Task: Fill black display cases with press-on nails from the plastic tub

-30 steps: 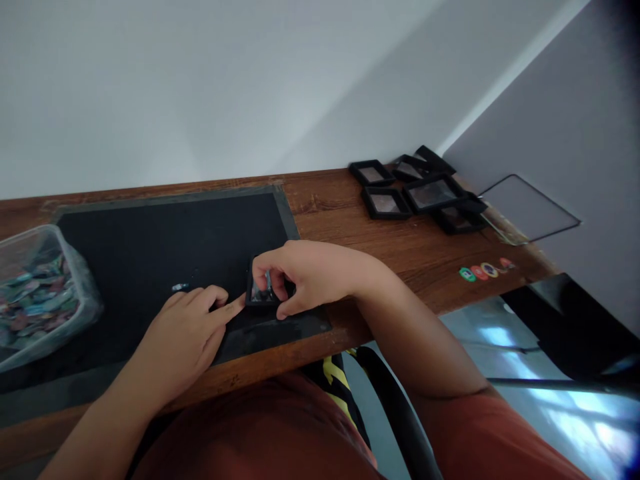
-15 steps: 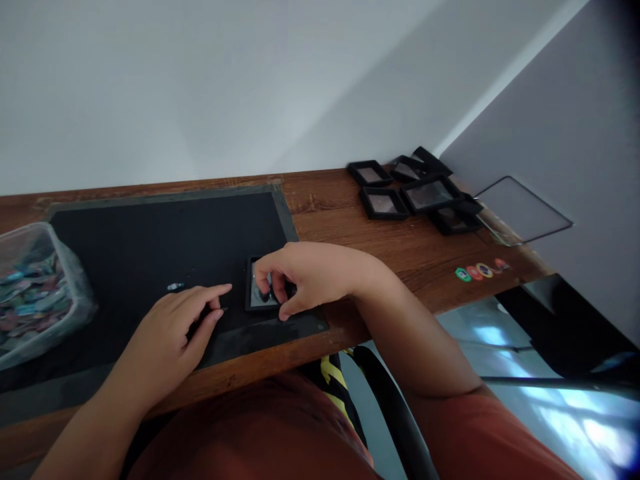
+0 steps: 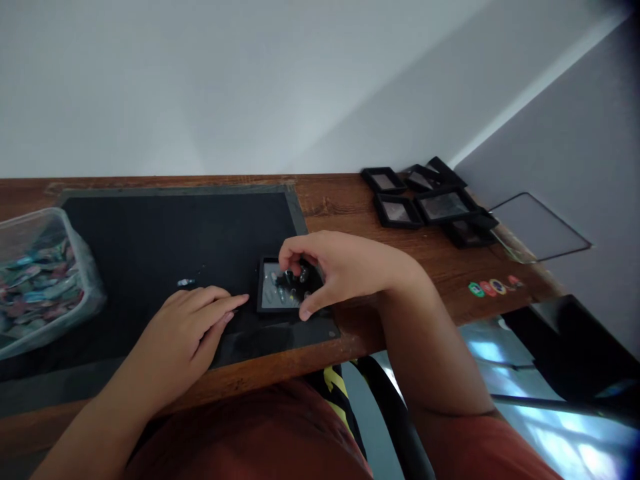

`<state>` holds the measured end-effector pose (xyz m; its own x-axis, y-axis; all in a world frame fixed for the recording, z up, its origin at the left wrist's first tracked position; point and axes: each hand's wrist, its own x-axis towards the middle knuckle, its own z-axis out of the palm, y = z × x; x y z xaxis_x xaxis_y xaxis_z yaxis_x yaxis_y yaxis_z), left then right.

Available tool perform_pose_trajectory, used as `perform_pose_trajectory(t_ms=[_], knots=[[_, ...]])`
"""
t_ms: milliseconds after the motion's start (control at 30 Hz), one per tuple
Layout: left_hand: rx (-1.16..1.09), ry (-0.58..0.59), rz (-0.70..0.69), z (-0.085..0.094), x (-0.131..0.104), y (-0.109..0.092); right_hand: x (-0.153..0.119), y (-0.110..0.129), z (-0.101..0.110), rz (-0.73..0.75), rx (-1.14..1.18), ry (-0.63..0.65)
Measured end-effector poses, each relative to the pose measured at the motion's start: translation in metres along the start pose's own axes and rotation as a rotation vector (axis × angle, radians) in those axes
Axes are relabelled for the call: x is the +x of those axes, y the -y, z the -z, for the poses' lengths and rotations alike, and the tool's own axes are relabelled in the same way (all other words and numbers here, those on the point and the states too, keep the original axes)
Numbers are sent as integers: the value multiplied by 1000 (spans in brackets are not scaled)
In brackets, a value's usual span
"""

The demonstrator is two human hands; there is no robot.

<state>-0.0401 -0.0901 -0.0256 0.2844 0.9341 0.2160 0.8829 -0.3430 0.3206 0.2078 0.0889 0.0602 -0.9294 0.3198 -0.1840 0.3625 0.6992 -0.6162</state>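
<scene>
A small black-framed tray (image 3: 259, 288) lies on the black mat (image 3: 165, 233), with several small shiny pieces (image 3: 281, 293) on its grey base. Over the tray's right side is my right hand (image 3: 345, 267), its thumb and fingers apart and curved, with nothing visible held between them. My left hand (image 3: 187, 327) rests on the mat left of the tray, index finger stretched towards it and thumb close beneath. A tiny dark sliver shows at the left thumb tip; whether it is gripped is unclear. One small shiny piece (image 3: 186, 283) lies beyond my left hand.
A clear plastic tub (image 3: 93, 287) of mixed coloured pieces stands at the left. Several black frames (image 3: 397, 212) are piled at the back right. Round stickers (image 3: 487, 288) lie near the table's right end, and a thin wire frame (image 3: 564, 253) leans beyond them.
My right hand has opened and shifted towards the tray's right side, uncovering more pieces. My left index finger is straighter and its thumb nearer. The whole view has shifted slightly.
</scene>
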Motion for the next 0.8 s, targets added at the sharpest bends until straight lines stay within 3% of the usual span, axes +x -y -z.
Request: perform_pose_trajectory(t_ms=[167, 300, 433, 800], knots=[[-14, 47, 30, -1, 6, 2, -8, -9, -10, -22, -259, -143], [22, 114, 36, 0, 15, 1, -5, -4, -24, -139, -339, -2], [46, 141, 45, -1, 18, -1, -3, 4, -26, -138, -362, 85], [20, 170, 82, 1, 21, 1, -9, 1, -17, -51, -293, 46]])
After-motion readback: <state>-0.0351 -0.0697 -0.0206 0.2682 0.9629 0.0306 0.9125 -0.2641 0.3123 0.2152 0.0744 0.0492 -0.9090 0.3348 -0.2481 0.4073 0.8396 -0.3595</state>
